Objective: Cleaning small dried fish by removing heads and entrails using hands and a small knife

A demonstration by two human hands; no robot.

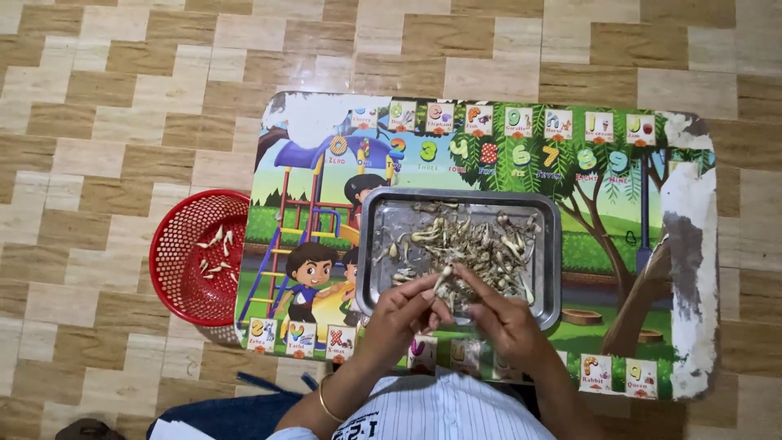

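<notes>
Left hand [401,314] and right hand [498,314] meet over steel tray [375,244] on low table [692,244] — fingers pinched together on one pale piece [444,279]; kind unclear. Red basket [175,277] partly hidden by table edge.

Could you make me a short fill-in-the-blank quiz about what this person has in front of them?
1. The pale pieces are heaped in a rectangular metal ____ on the small table.
2. The basket on the floor beside the table is coloured ____.
3. The left hand and right hand together hold one pale piece over the tray's ____ edge.
4. The left wrist wears a gold ____.

Missing words: tray; red; near; bangle
</notes>
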